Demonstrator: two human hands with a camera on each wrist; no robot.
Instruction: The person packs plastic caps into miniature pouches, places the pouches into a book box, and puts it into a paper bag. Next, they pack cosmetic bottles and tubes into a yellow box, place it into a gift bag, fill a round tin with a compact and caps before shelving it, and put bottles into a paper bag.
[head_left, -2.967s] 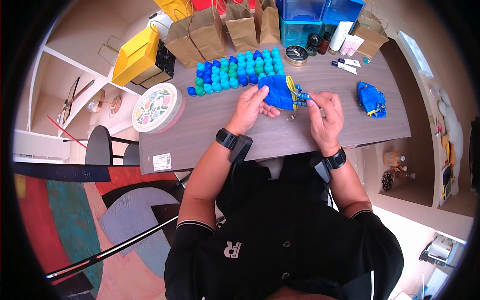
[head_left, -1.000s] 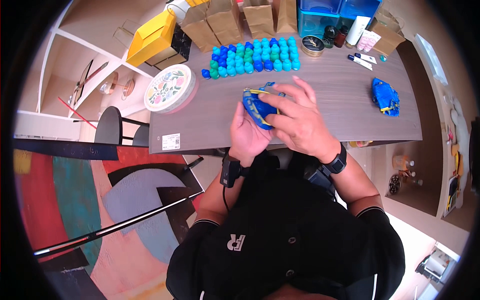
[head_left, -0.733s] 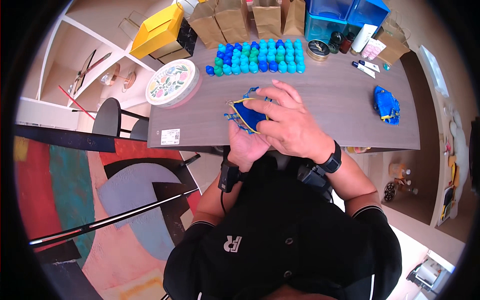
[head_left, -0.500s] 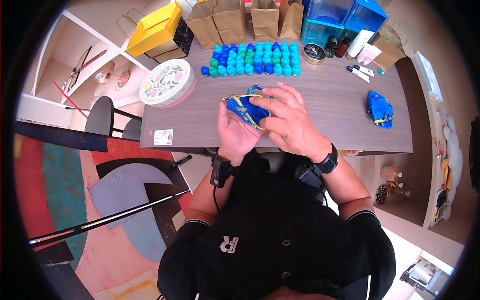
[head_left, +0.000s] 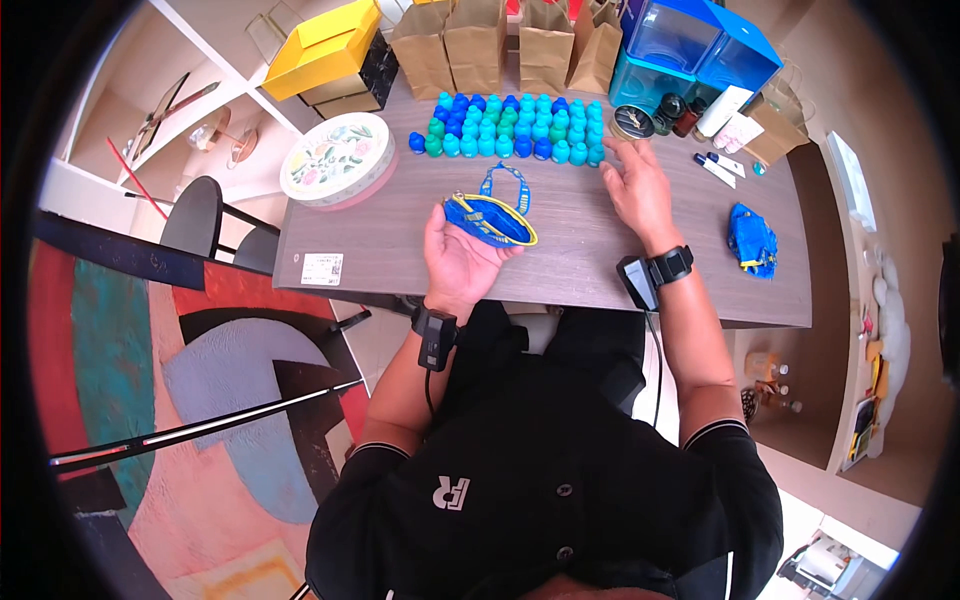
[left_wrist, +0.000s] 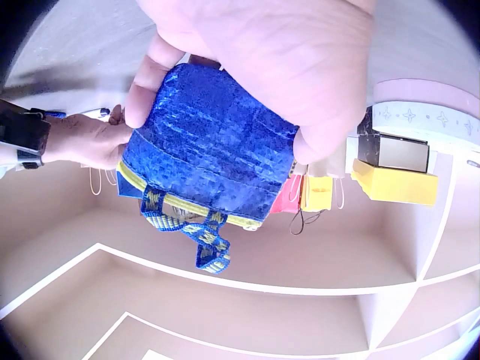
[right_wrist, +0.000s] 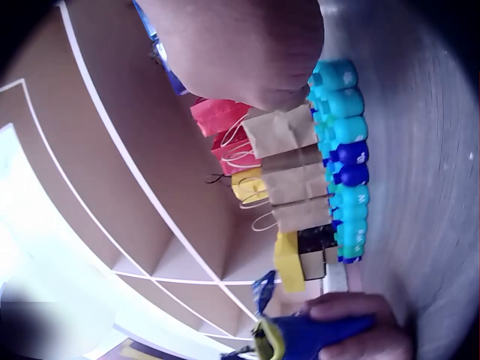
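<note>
A small blue bag point(head_left: 485, 222) with yellow trim lies across my left hand point(head_left: 463, 268), its mouth gaping and one strap loop standing toward the bottles. The left wrist view shows the thumb and fingers gripping the bag's point(left_wrist: 210, 142) sides, with its straps hanging past the rim. My right hand point(head_left: 642, 198) is over the table at the right end of several rows of small bottles point(head_left: 505, 145) in turquoise, green and dark blue. Its fingers are extended toward the end bottles, and no held thing shows. In the right wrist view, that hand's point(right_wrist: 240, 45) fingertips are hidden.
A second blue bag point(head_left: 752, 240) lies crumpled at the table's right. A round floral tin point(head_left: 338, 158) stands at the left. Paper bags point(head_left: 475, 45), a yellow box point(head_left: 322, 50) and blue bins point(head_left: 670, 40) line the back; tubes point(head_left: 716, 170) lie at the right.
My right hand has let go of the bag's rim and moved right and forward to the bottle rows. My left hand still holds the bag, which now shows a raised strap.
</note>
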